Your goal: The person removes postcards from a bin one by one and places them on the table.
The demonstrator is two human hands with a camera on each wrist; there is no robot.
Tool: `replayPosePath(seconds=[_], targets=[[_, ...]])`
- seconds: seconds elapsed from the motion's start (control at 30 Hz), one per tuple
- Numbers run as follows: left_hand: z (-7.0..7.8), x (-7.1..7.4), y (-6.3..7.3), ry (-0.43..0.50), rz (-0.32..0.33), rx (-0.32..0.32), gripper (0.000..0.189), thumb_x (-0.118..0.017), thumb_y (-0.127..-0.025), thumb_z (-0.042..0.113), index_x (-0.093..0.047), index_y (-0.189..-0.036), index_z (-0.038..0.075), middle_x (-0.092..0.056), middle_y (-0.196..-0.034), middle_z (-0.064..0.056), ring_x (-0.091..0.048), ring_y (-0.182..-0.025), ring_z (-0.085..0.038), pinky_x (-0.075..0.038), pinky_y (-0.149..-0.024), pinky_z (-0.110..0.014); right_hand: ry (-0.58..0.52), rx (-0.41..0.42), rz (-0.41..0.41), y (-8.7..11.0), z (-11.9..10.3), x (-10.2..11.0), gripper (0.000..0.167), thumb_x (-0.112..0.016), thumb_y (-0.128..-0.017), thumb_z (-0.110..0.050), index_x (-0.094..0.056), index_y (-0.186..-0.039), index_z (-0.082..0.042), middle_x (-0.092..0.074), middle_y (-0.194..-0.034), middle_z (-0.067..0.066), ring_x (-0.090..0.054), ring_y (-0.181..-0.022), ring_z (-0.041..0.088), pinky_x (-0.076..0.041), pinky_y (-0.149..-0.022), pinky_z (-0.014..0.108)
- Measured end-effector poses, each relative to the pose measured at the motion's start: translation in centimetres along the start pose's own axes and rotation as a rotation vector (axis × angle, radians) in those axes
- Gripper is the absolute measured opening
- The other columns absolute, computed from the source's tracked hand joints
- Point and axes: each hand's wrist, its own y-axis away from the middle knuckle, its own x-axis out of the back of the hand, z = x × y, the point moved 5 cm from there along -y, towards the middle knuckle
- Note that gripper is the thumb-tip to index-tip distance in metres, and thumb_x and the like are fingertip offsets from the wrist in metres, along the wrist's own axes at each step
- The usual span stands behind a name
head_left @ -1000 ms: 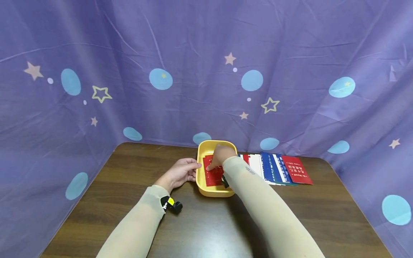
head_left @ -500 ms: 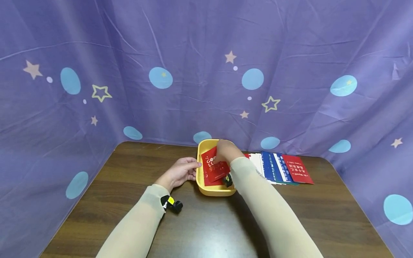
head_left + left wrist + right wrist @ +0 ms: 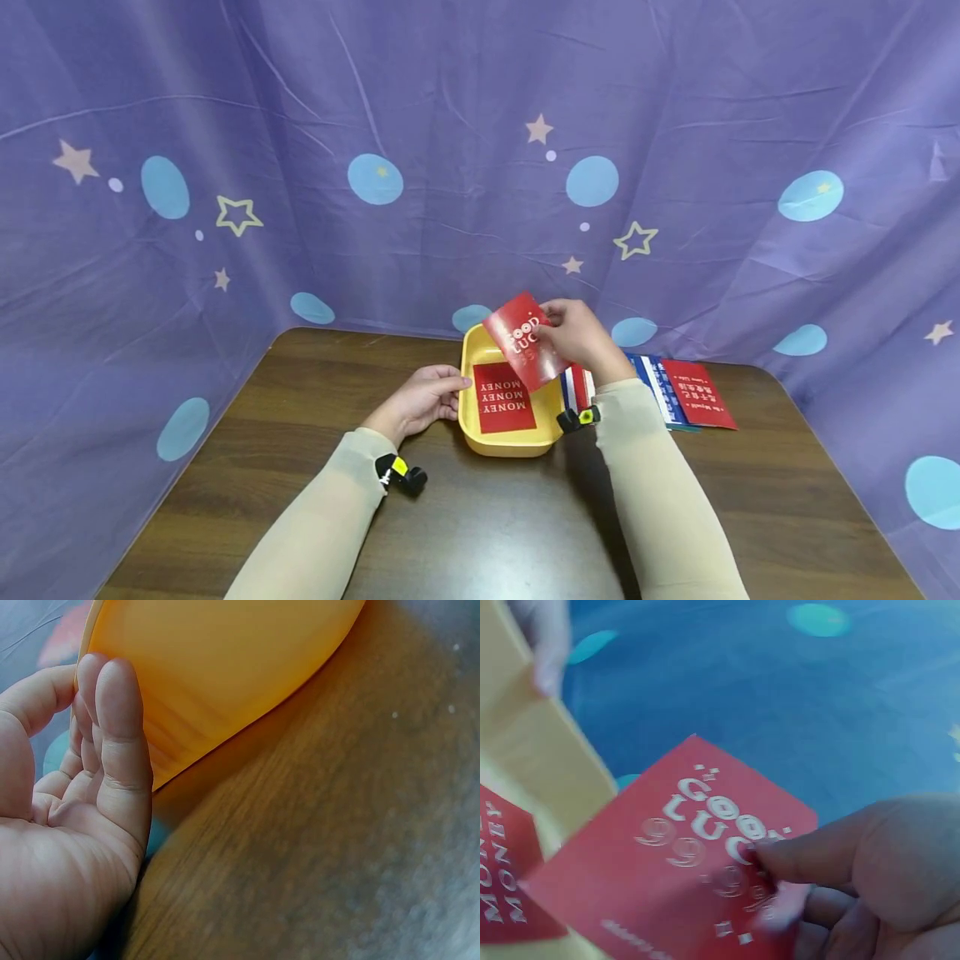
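My right hand (image 3: 581, 333) pinches a red card printed "GOOD LUCK" (image 3: 517, 354) between thumb and fingers. The card hangs tilted above the far right part of a yellow tray (image 3: 506, 446). Inside the tray lies another red card, marked "MONEY" (image 3: 501, 412). On the tray's left side my left hand (image 3: 420, 400) grips the rim, thumb at the edge and fingers along the outer wall. The left wrist view shows that hand (image 3: 97, 772) against the tray's outside (image 3: 232, 667). In the right wrist view, the held card (image 3: 667, 862) covers part of the tray.
A fanned row of red, white and blue cards (image 3: 697, 396) lies right of the tray, partly behind my right arm. The wooden table (image 3: 465, 517) ends at a purple curtain (image 3: 450, 258) with stars and ovals.
My right hand has lifted the "GOOD LUCK" card up and to the right out of the tray, uncovering the "MONEY" card. The left hand stays at the rim.
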Motion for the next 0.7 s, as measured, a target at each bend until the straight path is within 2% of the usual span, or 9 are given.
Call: replayPosePath(seconds=[0.1,0.2,0.3,0.4,0.53,0.63,0.7], targets=[[0.1,-0.2,0.0,0.005,-0.004,-0.002,0.012,-0.067,-0.110,0.008,-0.067,-0.099,0.012,-0.071,-0.076,0.000,-0.065,-0.061,-0.009,-0.063,-0.059,-0.023,-0.058,0.037,0.076,1.1,0.8,2.4,0.038,-0.075,-0.109,-0.009,-0.071,-0.146,-0.001,-0.081,-0.128,0.028,-0.079,-0.093,0.022,-0.070,-0.075,0.033],[0.0,-0.3,-0.1,0.003,-0.003,-0.002,0.011,-0.067,-0.110,0.008,-0.067,-0.099,0.012,-0.071,-0.076,0.000,-0.065,-0.062,-0.009,-0.063,-0.058,-0.023,-0.045,0.051,0.169,2.3,2.1,5.0,0.042,-0.074,-0.110,-0.010,-0.069,-0.151,-0.002,-0.079,-0.130,0.030,-0.078,-0.094,0.021,-0.067,-0.072,0.026],[-0.1,-0.4,-0.2,0.006,0.001,0.003,0.011,-0.067,-0.110,0.008,-0.067,-0.099,0.011,-0.072,-0.076,0.000,-0.064,-0.061,-0.009,-0.062,-0.058,-0.023,-0.027,0.031,0.241,3.3,3.9,7.5,0.045,-0.073,-0.110,-0.010,-0.066,-0.154,-0.001,-0.078,-0.134,0.031,-0.076,-0.092,0.017,-0.064,-0.069,0.021],[-0.2,-0.4,-0.4,0.002,0.002,0.002,0.011,-0.067,-0.110,0.007,-0.068,-0.100,0.011,-0.072,-0.076,0.000,-0.065,-0.061,-0.009,-0.063,-0.058,-0.023,-0.028,-0.018,0.283,4.1,5.9,9.5,0.049,-0.072,-0.111,-0.011,-0.063,-0.158,-0.002,-0.076,-0.138,0.033,-0.076,-0.088,0.014,-0.065,-0.066,0.022],[-0.3,-0.4,-0.5,-0.001,0.001,0.006,0.010,-0.066,-0.110,0.007,-0.068,-0.101,0.011,-0.073,-0.077,0.000,-0.066,-0.062,-0.008,-0.063,-0.059,-0.023,0.020,-0.090,0.322,5.0,8.4,11.8,0.052,-0.071,-0.112,-0.014,-0.060,-0.161,-0.003,-0.073,-0.141,0.035,-0.079,-0.093,0.023,-0.069,-0.067,0.029],[-0.3,-0.2,-0.3,-0.004,0.003,0.009,0.010,-0.066,-0.111,0.008,-0.068,-0.101,0.011,-0.073,-0.076,0.001,-0.066,-0.062,-0.008,-0.063,-0.059,-0.023,0.102,-0.140,0.360,5.6,10.1,13.5,0.052,-0.069,-0.113,-0.017,-0.059,-0.162,-0.003,-0.071,-0.142,0.037,-0.078,-0.107,0.036,-0.072,-0.078,0.041],[-0.1,0.0,-0.2,-0.001,0.009,0.010,0.010,-0.066,-0.111,0.008,-0.067,-0.101,0.011,-0.072,-0.076,0.001,-0.065,-0.062,-0.008,-0.063,-0.059,-0.023,0.147,-0.173,0.392,6.0,11.3,14.5,0.053,-0.067,-0.113,-0.018,-0.057,-0.163,-0.002,-0.070,-0.144,0.038,-0.075,-0.117,0.042,-0.071,-0.089,0.050]])
